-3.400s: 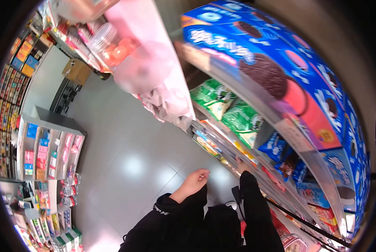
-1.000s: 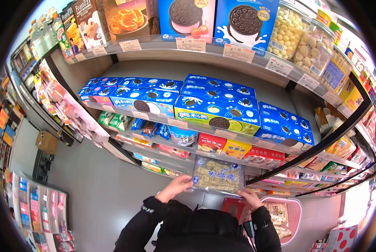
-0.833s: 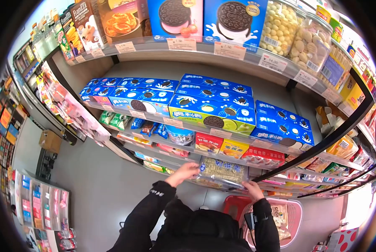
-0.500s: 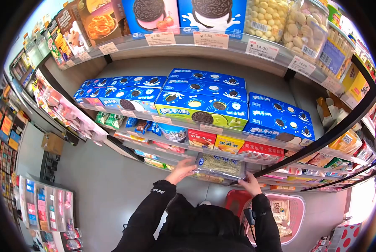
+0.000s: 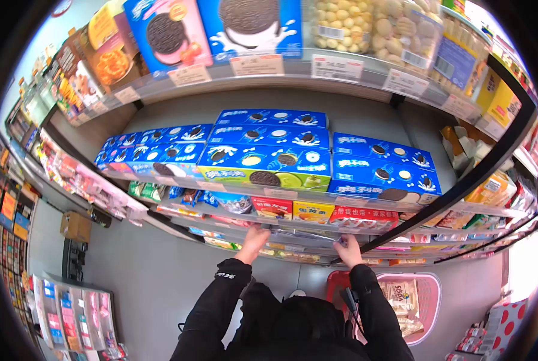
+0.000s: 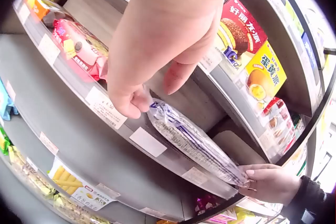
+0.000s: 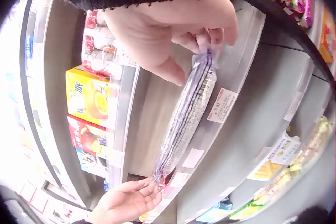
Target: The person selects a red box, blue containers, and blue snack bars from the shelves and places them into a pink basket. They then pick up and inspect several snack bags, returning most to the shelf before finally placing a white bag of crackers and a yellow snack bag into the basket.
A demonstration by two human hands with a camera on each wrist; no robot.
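Observation:
A flat clear plastic packet (image 6: 191, 142) of greenish-grey food, with blue-purple print, lies along the front of a low shelf. My left hand (image 5: 255, 242) pinches one end of it; in the left wrist view, thumb and fingers meet at the crimped edge. At the opposite end, my right hand (image 7: 173, 29) grips the corner between curled fingers. The packet stretches between both hands, right behind the shelf lip with its price tags. In the head view only a thin strip of the packet shows.
Red pie boxes (image 6: 242, 24) and a yellow pie box (image 7: 86, 95) stand one shelf higher. Blue Oreo boxes (image 5: 269, 141) fill the shelf above that. A black curved rail (image 5: 443, 204) crosses at the right. A pink basket (image 5: 438, 301) holding packets stands on the floor.
My hands came together on the packet after 3.4 s ago. It was held face-up in front of the shelf, then tipped flatter and moved forward onto the low shelf.

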